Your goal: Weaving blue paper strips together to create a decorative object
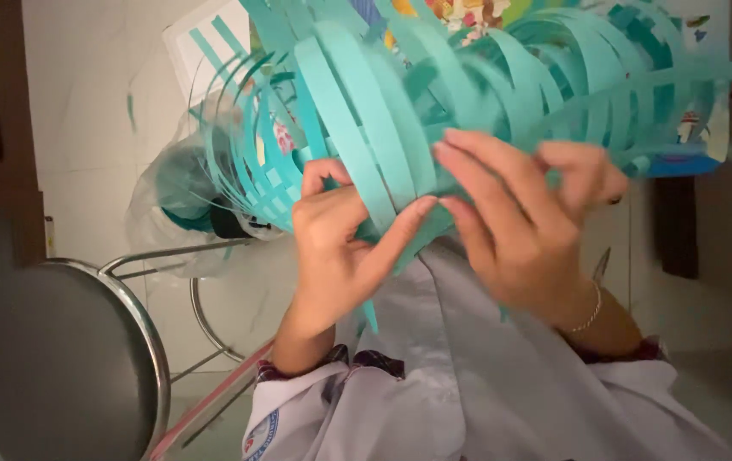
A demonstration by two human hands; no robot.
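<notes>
A large woven piece of teal paper strips fills the upper middle, its loose strips curving outward in all directions. My left hand pinches the strips at the lower centre, its index finger stretched to the right across them. My right hand presses flat fingers against the same spot from the right; a thin bracelet circles that wrist. Both hands hold the woven piece above my lap, which is covered by white cloth.
A round grey stool with a chrome rim stands at the lower left. A clear plastic bag holding more teal material lies on the pale tiled floor behind it. A colourful printed sheet shows at the upper right.
</notes>
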